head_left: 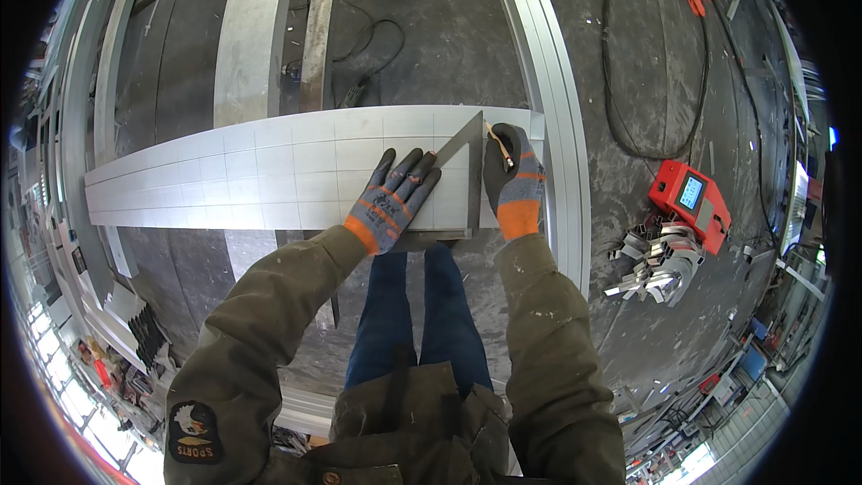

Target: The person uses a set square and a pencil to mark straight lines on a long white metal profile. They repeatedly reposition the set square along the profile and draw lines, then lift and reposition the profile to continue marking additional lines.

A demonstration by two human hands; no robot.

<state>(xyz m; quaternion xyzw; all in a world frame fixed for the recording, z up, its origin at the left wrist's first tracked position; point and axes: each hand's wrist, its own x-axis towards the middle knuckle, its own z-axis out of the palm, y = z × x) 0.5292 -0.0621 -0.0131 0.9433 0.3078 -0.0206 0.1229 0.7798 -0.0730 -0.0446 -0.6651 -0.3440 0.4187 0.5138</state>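
Note:
A long pale metal sheet (251, 171) marked with a grid of lines lies across supports in front of me. A metal triangular square (469, 181) rests on its right part. My left hand (392, 198), in a grey and orange glove, presses flat on the sheet against the square's slanted edge. My right hand (512, 178), gloved the same way, holds a pencil (499, 145) whose tip is close to the square's upright edge near the sheet's far side.
Long metal profiles (552, 99) run away from me on the right of the sheet, and more lie at the left (247, 36). A red box with a screen (691, 202) and several short metal offcuts (660, 269) sit on the floor at right. Black cable (620, 117) loops there.

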